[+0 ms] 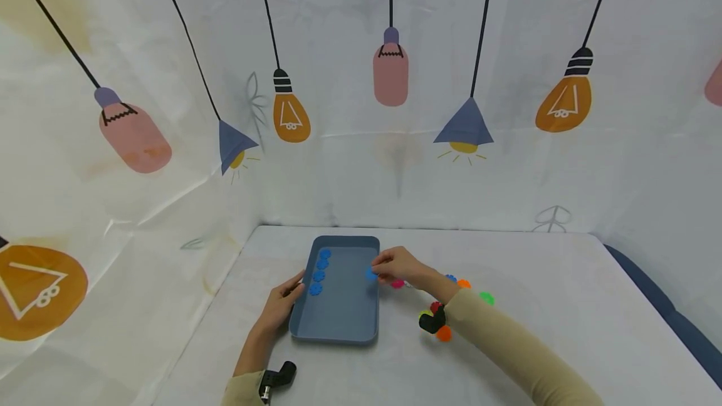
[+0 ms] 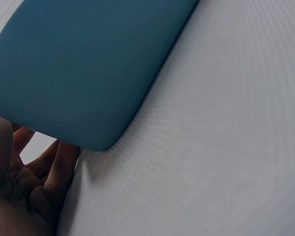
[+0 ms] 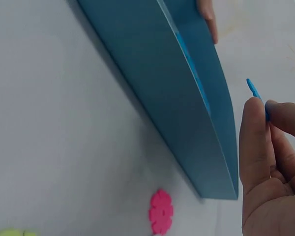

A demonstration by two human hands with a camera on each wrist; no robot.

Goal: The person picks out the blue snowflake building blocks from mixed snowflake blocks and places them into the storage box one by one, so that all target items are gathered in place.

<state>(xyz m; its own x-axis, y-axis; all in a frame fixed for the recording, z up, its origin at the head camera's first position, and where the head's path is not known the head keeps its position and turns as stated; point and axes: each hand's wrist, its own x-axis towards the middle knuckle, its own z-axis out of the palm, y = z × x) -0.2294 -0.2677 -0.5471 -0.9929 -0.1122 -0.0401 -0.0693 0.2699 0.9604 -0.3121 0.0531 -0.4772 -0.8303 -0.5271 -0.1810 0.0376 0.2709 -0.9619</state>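
Note:
A blue-grey tray [image 1: 344, 324] lies on the white table. Its left rim is held by my left hand [image 1: 280, 304], whose fingers show at the tray's edge in the left wrist view. Inside, along the left side, several blue notched plastic discs [image 1: 318, 275] form a column. Over the tray's right rim, my right hand [image 1: 402, 266] pinches another blue notched disc [image 3: 252, 88] between thumb and fingertip. The right wrist view shows that disc edge-on, above the rim. A pink notched disc [image 3: 161, 212] lies on the table beside the tray.
Right of the tray, partly behind the right forearm, loose notched discs lie scattered, among them an orange disc [image 1: 444, 333] and a green disc [image 1: 487, 297]. A printed white sheet [image 1: 338, 180] hangs behind the table. Something dark blue [image 1: 648, 287] stands at the table's right edge.

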